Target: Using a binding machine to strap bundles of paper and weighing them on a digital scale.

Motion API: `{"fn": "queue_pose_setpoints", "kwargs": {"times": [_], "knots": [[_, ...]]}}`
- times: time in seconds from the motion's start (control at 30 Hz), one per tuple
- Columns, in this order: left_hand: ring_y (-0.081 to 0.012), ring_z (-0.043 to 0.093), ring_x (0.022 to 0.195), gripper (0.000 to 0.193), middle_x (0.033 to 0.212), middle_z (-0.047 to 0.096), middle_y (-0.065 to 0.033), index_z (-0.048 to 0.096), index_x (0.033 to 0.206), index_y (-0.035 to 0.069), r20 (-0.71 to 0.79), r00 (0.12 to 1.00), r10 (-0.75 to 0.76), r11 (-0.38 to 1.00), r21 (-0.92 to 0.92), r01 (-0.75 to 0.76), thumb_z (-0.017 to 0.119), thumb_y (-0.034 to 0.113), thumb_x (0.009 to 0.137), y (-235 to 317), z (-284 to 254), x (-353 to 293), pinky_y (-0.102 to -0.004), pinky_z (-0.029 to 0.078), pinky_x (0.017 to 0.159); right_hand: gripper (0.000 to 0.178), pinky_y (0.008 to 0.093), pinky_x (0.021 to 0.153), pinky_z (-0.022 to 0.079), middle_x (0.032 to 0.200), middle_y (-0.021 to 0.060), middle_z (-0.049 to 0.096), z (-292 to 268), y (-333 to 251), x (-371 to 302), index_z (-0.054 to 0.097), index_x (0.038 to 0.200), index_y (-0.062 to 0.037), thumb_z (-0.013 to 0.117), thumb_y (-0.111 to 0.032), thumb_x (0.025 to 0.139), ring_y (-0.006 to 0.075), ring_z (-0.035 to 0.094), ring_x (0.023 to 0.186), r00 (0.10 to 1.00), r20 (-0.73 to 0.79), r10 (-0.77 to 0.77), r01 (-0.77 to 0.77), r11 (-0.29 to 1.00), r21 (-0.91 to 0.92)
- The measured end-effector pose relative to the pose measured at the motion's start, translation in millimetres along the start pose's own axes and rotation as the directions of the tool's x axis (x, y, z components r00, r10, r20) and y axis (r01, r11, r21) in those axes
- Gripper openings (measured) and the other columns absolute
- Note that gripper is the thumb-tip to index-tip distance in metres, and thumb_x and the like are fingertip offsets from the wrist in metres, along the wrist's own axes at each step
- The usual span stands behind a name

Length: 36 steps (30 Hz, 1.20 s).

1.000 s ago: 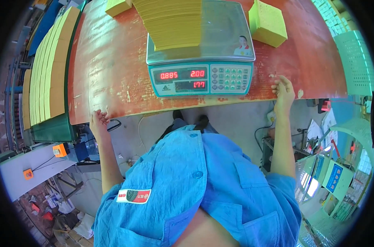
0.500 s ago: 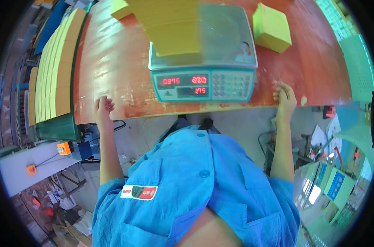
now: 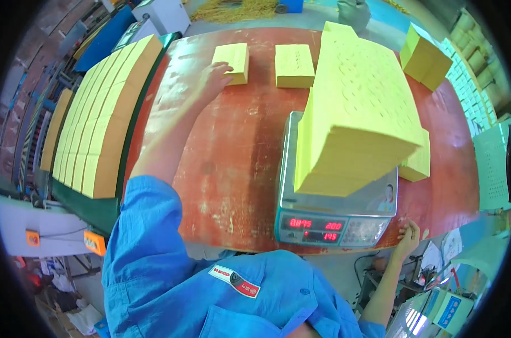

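Observation:
My left hand [image 3: 215, 79] reaches to the far left part of the table, fingers stretched out against the left side of a small block of stacked yellow paper [image 3: 233, 53]. A second such block, a yellow paper stack [image 3: 294, 61], lies to its right. My right hand [image 3: 408, 239] hangs at the table's front edge, fingers curled, nothing visible in it. Left of that hand stands a digital scale [image 3: 337, 228] with a lit red display. A tall stack of yellow paper [image 3: 368, 90] rests on its metal plate and hides much of it.
The red table [image 3: 221, 169] is scuffed. Long rows of yellow paper [image 3: 106, 101] stand on a green surface at its left. More yellow blocks sit right of the scale, one a tall block [image 3: 427, 59] farther back. A grey sack [image 3: 354, 14] lies beyond the table.
My left hand has gone from the table's near edge forward to the small yellow block. My view has swung, so the scale appears lower and farther right. My right hand stays by the front edge.

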<state>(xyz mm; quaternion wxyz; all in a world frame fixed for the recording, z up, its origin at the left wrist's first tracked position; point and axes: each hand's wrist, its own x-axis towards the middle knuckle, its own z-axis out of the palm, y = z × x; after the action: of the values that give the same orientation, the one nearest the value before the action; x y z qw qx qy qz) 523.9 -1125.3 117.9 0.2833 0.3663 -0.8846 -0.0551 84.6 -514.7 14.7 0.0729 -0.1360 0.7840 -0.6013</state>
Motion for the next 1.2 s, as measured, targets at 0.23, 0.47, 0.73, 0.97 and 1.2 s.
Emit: {"fn": "queue_pose_setpoints", "kwargs": {"times": [0.23,0.47,0.73,0.97,1.2], "knots": [[-0.032,0.06,0.098,0.029,0.104,0.062,-0.0135,0.062,0.099,0.002,0.125,0.984,0.124,0.992,-0.004,-0.124,0.072,0.014,0.075,-74.2,40.1,42.9,-0.0398,0.047,0.084,0.02,0.0177,0.05,0.042,0.087,0.0062,0.064,12.7,-5.7,0.2,0.064,0.109,0.0005,0.05,-0.002,0.094,0.008,0.057,0.063,0.992,-0.12,-0.039,0.023,0.991,-0.131],[-0.0302,0.063,0.09,0.018,0.097,0.066,-0.0123,0.065,0.094,0.002,0.151,0.971,0.184,0.982,-0.071,-0.175,0.068,0.013,0.08,-69.6,36.3,53.2,-0.0387,0.048,0.079,0.019,0.0163,0.049,0.041,0.085,0.0047,0.064,10.5,0.2,3.8,0.064,0.107,-0.0001,0.051,-0.003,0.094,0.0071,0.057,0.063,0.99,-0.137,-0.046,0.038,0.997,-0.065],[-0.0335,0.064,0.086,0.014,0.09,0.067,-0.0122,0.067,0.087,0.007,0.076,0.978,0.196,0.967,0.153,-0.205,0.059,0.018,0.085,-85.0,57.9,43.5,-0.0449,0.051,0.075,0.018,0.0171,0.049,0.041,0.084,0.0048,0.063,10.3,1.1,1.1,0.065,0.104,-0.0004,0.051,-0.003,0.093,0.0077,0.058,0.063,0.992,-0.118,-0.052,0.051,0.999,-0.014],[-0.035,0.065,0.085,0.015,0.09,0.067,-0.0164,0.065,0.096,0.004,-0.184,0.983,0.029,0.997,0.069,-0.016,0.061,0.016,0.088,-2.1,-31.4,-6.5,-0.0413,0.05,0.072,0.017,0.0204,0.05,0.044,0.083,0.0064,0.063,6.9,-13.8,-10.9,0.062,0.105,-0.0001,0.05,-0.003,0.094,0.0108,0.059,0.064,0.998,-0.048,-0.033,0.035,0.999,0.039],[-0.0256,0.067,0.081,0.011,0.087,0.067,-0.0141,0.064,0.093,0.001,-0.25,0.961,-0.115,0.987,-0.136,0.083,0.064,0.005,0.083,152.7,-141.8,-174.3,-0.0344,0.051,0.071,0.041,0.0326,0.061,0.056,0.097,0.0191,0.067,43.8,-127.7,-132.9,0.059,0.11,0.0032,0.052,-0.035,0.098,0.0258,0.069,0.078,0.608,0.777,-0.163,-0.342,0.829,0.442]]}}
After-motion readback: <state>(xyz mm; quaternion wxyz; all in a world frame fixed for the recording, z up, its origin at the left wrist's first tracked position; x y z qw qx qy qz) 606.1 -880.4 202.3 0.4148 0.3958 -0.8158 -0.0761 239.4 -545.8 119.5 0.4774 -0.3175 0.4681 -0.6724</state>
